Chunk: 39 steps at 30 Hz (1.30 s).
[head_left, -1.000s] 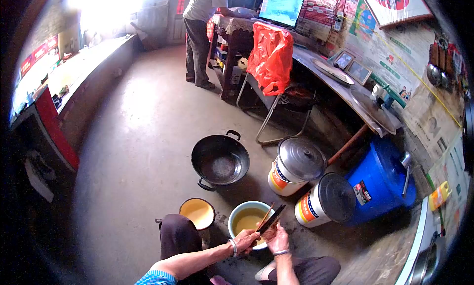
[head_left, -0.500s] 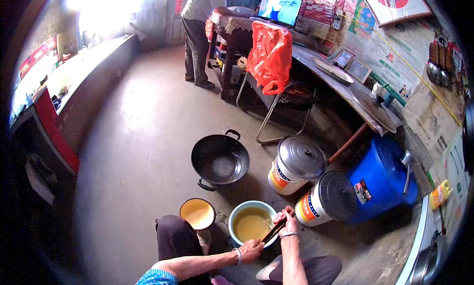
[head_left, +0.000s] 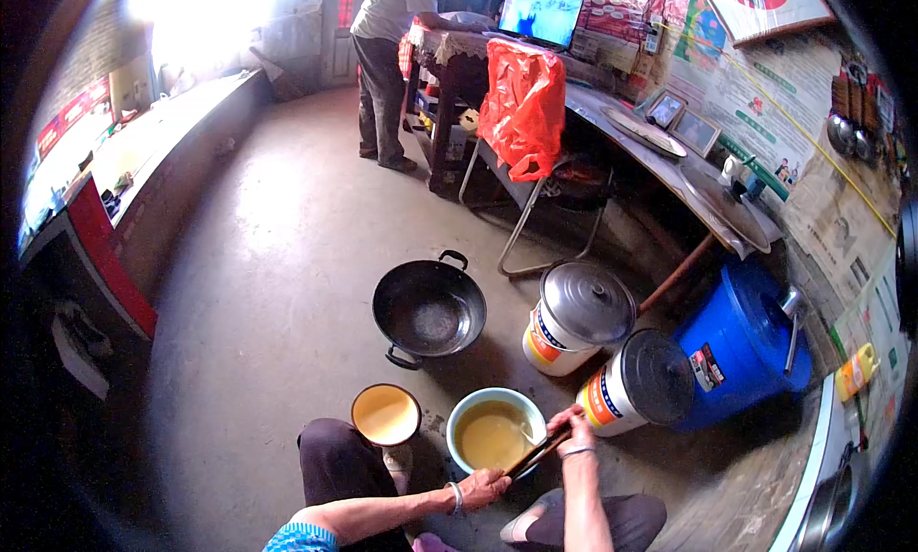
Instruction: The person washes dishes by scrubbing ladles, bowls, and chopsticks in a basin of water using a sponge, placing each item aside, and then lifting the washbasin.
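A pale blue basin point(head_left: 461, 456) of cloudy yellowish liquid stands on the floor between my legs. Slanting across its right rim is a long, narrow dark tool point(head_left: 538, 454), whose kind I cannot make out. My left hand point(head_left: 485, 489) is closed round its lower end at the basin's near edge. At the upper end, my right hand point(head_left: 574, 430) has its fingers closed on the tool, beside the basin's right rim. Something whitish shows inside the basin near my right fingers. Left of the basin, by my knee, sits a dark-rimmed bowl point(head_left: 385, 414) with pale yellow contents.
A black two-handled wok point(head_left: 428, 308) lies beyond the basin. To the right stand two lidded white buckets point(head_left: 551, 349) point(head_left: 602, 399) and a blue barrel point(head_left: 741, 337). Farther back are a folding chair with a red plastic bag point(head_left: 521, 112), a long table, and a standing person point(head_left: 382, 74).
My right hand has shifted slightly right and down along with the dark tool's upper end. My left hand stays near the basin's edge. The whole view has moved slightly.
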Available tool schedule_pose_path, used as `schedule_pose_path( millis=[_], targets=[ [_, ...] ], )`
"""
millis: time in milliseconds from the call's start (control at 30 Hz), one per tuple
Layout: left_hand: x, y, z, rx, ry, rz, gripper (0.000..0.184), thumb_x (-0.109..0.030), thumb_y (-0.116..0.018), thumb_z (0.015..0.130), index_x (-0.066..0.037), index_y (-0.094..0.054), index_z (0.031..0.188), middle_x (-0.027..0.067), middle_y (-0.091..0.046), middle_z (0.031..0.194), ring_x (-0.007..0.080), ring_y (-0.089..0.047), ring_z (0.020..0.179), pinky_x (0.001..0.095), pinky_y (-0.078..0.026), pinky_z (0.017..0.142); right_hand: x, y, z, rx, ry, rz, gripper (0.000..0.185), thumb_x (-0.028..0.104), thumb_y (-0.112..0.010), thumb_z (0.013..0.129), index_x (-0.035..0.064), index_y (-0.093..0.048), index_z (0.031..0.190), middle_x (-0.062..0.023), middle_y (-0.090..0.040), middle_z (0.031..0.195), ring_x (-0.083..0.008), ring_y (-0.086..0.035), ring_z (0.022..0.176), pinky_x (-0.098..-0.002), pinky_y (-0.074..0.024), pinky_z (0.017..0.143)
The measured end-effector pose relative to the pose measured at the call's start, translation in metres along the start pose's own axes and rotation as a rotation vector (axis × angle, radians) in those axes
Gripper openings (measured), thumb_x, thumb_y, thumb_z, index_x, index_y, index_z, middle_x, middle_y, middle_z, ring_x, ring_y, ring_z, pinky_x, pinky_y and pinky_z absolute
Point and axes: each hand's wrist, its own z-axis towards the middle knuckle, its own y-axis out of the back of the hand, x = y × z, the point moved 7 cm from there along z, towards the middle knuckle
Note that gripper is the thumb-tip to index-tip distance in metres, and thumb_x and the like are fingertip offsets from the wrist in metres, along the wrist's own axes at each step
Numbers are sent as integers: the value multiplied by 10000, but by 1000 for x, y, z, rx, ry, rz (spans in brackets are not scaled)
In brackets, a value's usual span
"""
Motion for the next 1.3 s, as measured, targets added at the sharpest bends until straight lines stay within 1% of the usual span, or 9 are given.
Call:
schedule_pose_path(
  millis=[133, 200, 367, 500, 700, 833, 900, 1133, 1300],
  targets=[
    [4, 0, -5, -131, -296, 141, 351, -335, -428, 928, -12, -503, 813, 47, -489, 602, 161, -489, 518, 333, -388, 458, 75, -17, -5, -22, 193, -200, 71, 95, -477, 853, 130, -490, 794, -40, -506, 567, -185, -536, 479, -326, -487, 480],
    [13, 6, -11, -56, 230, -87, 285, -296, -432, 938, -34, -518, 864, -6, -460, 597, 118, -456, 513, 282, -367, 447, 85, -48, -35, -57, 331, -439, 25, 117, -477, 875, 123, -499, 885, -37, -532, 592, -171, -557, 499, -306, -493, 486],
    [9, 13, -1, -113, 349, -352, 312, -291, -446, 908, -26, -517, 758, 37, -489, 565, 147, -452, 396, 307, -353, 335, -23, -83, -101, 187, 318, -1055, 113, 163, -508, 881, 74, -569, 915, -77, -626, 873, -164, -597, 761, -293, -481, 674],
    [4, 23, -7, -173, 268, -239, 326, -303, -440, 910, -24, -513, 758, 29, -490, 558, 136, -458, 408, 303, -359, 348, -65, -117, -127, 458, 865, -1666, 119, 173, -570, 813, 116, -611, 909, 7, -621, 1026, -235, -472, 1176, -501, -144, 1068],
    [-1, 18, -15, -115, 210, -136, 334, -310, -447, 924, -7, -511, 798, 24, -498, 587, 128, -493, 516, 311, -400, 452, -24, -86, -44, 169, 900, -1816, 139, 213, -535, 833, 145, -626, 913, -11, -618, 1033, -246, -515, 1085, -518, -263, 1013],
    [-31, 25, -18, -142, 99, -103, 286, -297, -446, 941, -47, -512, 819, -37, -406, 589, 78, -389, 521, 261, -316, 437, 23, -26, 21, -13, 484, -888, 143, 180, -475, 882, 94, -584, 847, -66, -625, 809, -221, -614, 672, -309, -502, 607],
    [-37, 39, -11, -220, 54, -35, 348, -305, -426, 935, 5, -512, 804, 49, -473, 578, 156, -461, 519, 358, -384, 466, 25, 10, 41, -94, 348, -226, 114, 140, -474, 873, 80, -571, 882, -72, -626, 838, -205, -618, 735, -322, -523, 681],
    [-28, 42, 16, -297, -26, -137, 278, -261, -477, 909, -9, -477, 793, 81, -479, 522, 199, -487, 450, 354, -386, 429, -42, -86, -82, 326, -208, 64, 339, 203, -500, 886, 77, -491, 1200, -195, -517, 1230, -300, -535, 1103, -454, -406, 968],
    [-37, 17, 2, -88, 144, -336, 262, -311, -435, 947, -58, -480, 895, -22, -441, 565, 84, -424, 421, 253, -338, 365, -39, -99, -85, 224, -113, -80, 429, 109, -561, 846, 77, -449, 1260, -224, -569, 1121, -315, -601, 979, -431, -512, 824]
  ],
)
